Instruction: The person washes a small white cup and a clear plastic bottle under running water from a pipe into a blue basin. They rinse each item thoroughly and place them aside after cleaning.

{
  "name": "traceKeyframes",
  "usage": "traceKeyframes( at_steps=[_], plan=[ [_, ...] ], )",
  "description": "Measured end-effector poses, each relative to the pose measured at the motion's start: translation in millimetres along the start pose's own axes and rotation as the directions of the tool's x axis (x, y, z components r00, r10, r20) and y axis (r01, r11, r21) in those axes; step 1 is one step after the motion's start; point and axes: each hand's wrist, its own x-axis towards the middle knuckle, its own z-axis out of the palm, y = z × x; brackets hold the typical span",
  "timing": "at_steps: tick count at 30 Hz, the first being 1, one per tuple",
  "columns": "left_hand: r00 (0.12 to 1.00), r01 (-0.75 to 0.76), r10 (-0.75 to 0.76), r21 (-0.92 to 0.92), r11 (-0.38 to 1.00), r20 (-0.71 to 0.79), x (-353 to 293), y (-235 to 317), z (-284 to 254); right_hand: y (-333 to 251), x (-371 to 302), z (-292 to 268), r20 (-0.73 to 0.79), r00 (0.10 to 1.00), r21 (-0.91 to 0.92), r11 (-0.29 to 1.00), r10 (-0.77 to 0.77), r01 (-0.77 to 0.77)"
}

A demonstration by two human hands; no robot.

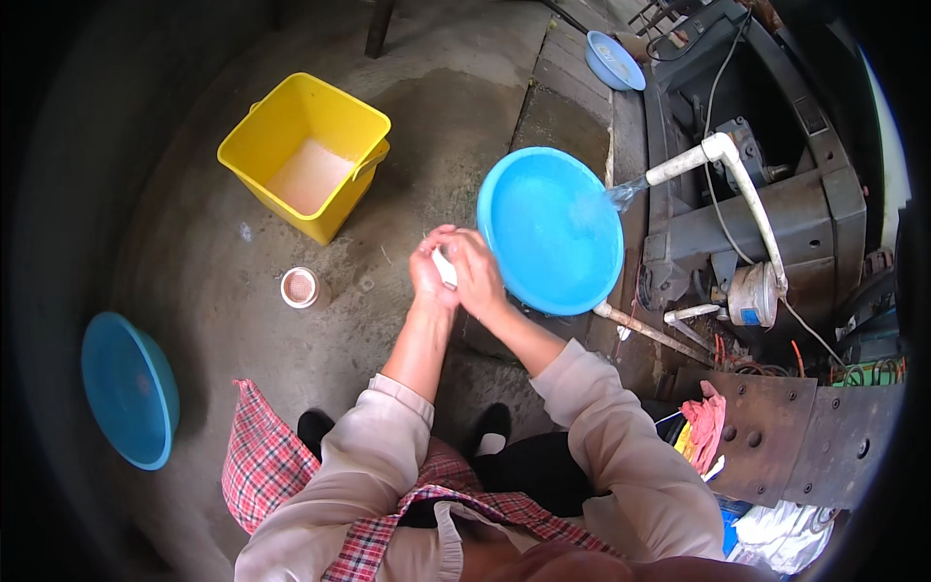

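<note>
Head view, bare forearms (421,347) angled inward, left hand (428,278) and right hand (477,278) cupped together, fingers curled around a white object (445,269), beside a blue basin (529,179).

Yellow on the bucket (281,124), vivid blue on the basin (506,254), white on the small held piece (445,268)! And here's red plaid across the apron (269,468), beige on the sleeves (376,466)!

Grey floor (204,281), damp in patches, spreads left of the machine (819,206); brown plates (771,407) sit at its near side.
</note>
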Motion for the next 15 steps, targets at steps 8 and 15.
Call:
traceKeyframes(
  at_steps=[8, 15],
  plan=[
    [0.942, -0.262, 0.297, 0.21, 0.942, -0.157, 0, -4, 6, 9, -12, 9, 0.003, 0.953, 0.388, 0.878, 0.304, -0.281],
    [0.976, -0.201, 0.168, 0.286, 0.937, 0.138, -32, -41, 24, 47, 14, -13, -0.097, 0.862, 0.604, 0.718, 0.498, -0.347]
  ],
)
